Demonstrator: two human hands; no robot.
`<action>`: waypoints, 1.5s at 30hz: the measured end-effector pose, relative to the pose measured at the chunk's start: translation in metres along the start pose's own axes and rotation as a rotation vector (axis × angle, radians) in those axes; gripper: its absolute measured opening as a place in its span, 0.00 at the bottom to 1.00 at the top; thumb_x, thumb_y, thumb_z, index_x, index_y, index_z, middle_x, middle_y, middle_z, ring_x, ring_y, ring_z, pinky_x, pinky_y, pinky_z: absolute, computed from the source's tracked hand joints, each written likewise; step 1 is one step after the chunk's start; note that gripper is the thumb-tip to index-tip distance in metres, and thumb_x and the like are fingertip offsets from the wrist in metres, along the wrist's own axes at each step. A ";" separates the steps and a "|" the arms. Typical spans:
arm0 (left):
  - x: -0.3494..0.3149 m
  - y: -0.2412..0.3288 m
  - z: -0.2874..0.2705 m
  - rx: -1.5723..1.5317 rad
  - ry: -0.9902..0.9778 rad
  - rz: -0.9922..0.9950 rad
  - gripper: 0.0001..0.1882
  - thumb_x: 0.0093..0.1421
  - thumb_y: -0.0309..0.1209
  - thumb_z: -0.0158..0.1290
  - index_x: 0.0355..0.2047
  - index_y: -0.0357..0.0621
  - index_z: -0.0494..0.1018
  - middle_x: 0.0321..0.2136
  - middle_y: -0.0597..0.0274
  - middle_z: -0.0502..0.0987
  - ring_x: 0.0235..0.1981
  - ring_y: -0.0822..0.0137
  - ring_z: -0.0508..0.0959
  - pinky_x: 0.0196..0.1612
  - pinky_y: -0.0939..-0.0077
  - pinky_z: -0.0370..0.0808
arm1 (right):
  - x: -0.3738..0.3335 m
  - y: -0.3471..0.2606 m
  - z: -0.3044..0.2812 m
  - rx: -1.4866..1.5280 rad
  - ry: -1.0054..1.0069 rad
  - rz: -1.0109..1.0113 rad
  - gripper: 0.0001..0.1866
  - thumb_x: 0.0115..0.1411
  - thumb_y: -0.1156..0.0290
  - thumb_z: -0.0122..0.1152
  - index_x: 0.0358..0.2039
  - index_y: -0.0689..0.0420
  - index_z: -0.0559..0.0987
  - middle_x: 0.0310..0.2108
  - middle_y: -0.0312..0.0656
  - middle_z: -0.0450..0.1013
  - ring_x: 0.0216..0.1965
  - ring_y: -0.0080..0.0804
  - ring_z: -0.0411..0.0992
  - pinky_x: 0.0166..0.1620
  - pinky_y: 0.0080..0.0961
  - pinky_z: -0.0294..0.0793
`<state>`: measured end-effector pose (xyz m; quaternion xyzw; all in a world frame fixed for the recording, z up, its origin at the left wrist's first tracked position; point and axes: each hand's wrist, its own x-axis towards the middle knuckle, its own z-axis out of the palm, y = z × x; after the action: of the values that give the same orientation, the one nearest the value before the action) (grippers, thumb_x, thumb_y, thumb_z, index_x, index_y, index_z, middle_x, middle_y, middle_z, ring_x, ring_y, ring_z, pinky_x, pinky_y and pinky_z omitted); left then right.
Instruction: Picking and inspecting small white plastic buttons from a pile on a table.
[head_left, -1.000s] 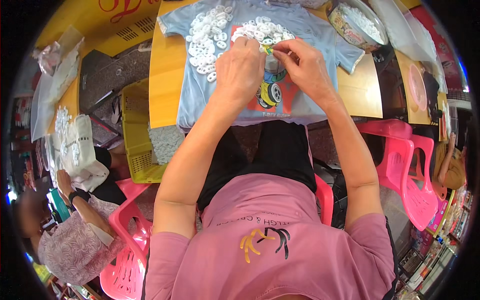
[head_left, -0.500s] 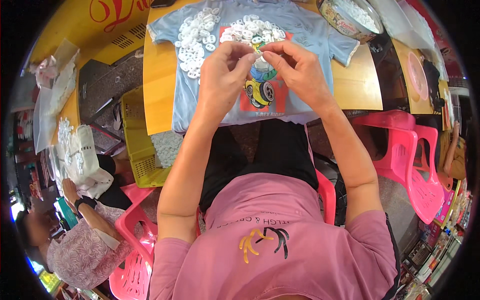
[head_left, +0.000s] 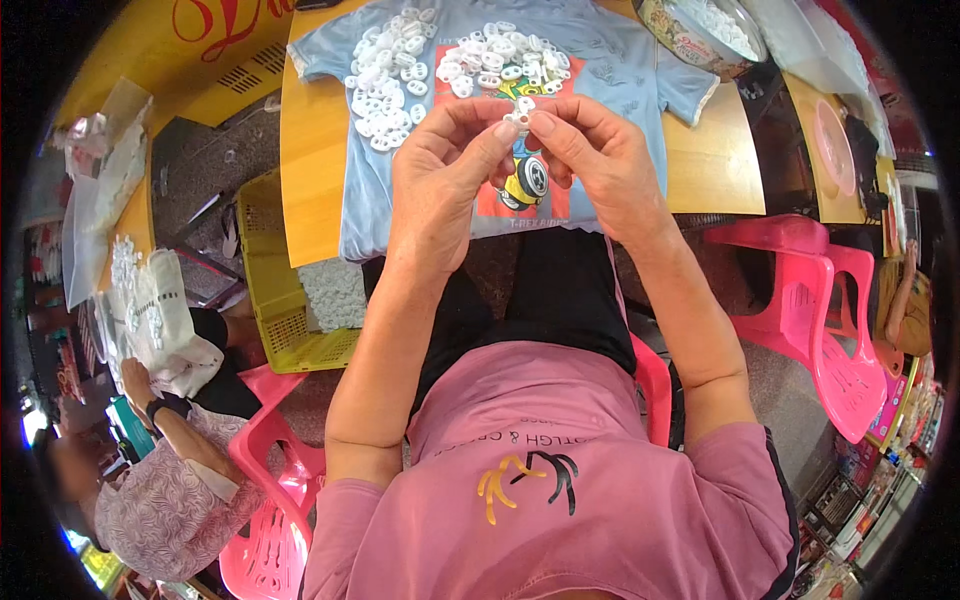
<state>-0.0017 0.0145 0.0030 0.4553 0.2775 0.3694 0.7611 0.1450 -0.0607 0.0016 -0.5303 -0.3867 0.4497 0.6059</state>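
Note:
Between the fingertips of both hands is a small white plastic piece (head_left: 519, 119), partly hidden by the thumbs. My left hand (head_left: 458, 160) pinches it from the left, and my right hand (head_left: 590, 155) pinches it from the right. Both hands are raised over a light blue T-shirt (head_left: 400, 190) with a printed picture, spread flat on the wooden table. Beyond my fingers lies a heap of white oval pieces with holes (head_left: 490, 60). Another pile of such white pieces (head_left: 385, 90) stretches along the shirt's left side.
A round tin (head_left: 705, 35) of white pieces stands at the far right. To the left below the table, a yellow crate (head_left: 265, 260) holds more white pieces. A pink plastic chair (head_left: 800, 290) is at the right. A co-worker (head_left: 170, 470) sits at the left by a white bag (head_left: 175, 310).
Both hands have come slightly nearer to me, with the thumbs now closer together on the white piece. The piece shows more clearly between the fingertips.

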 end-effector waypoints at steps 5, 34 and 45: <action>-0.005 -0.007 0.002 -0.055 0.019 -0.015 0.10 0.58 0.26 0.58 0.39 0.35 0.75 0.32 0.63 0.77 0.27 0.78 0.73 0.31 0.84 0.69 | -0.008 0.006 0.007 -0.006 0.041 -0.009 0.11 0.64 0.66 0.58 0.39 0.61 0.78 0.28 0.32 0.73 0.22 0.13 0.66 0.23 0.13 0.66; -0.007 -0.029 0.027 0.364 -0.052 -0.027 0.07 0.61 0.29 0.57 0.36 0.40 0.73 0.26 0.72 0.73 0.27 0.83 0.70 0.28 0.87 0.67 | -0.026 0.006 -0.070 -0.701 0.295 -0.363 0.05 0.59 0.74 0.61 0.34 0.62 0.78 0.25 0.31 0.71 0.25 0.17 0.66 0.29 0.15 0.66; -0.002 -0.037 0.009 0.221 -0.081 -0.048 0.07 0.61 0.30 0.57 0.38 0.41 0.73 0.26 0.70 0.75 0.27 0.81 0.73 0.30 0.86 0.70 | 0.019 -0.001 -0.113 -1.322 0.264 -0.525 0.06 0.53 0.74 0.64 0.32 0.57 0.80 0.32 0.39 0.73 0.38 0.40 0.70 0.42 0.34 0.70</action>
<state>0.0150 -0.0034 -0.0264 0.5441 0.2963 0.2995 0.7256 0.2581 -0.0757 -0.0133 -0.7254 -0.6159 -0.1062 0.2882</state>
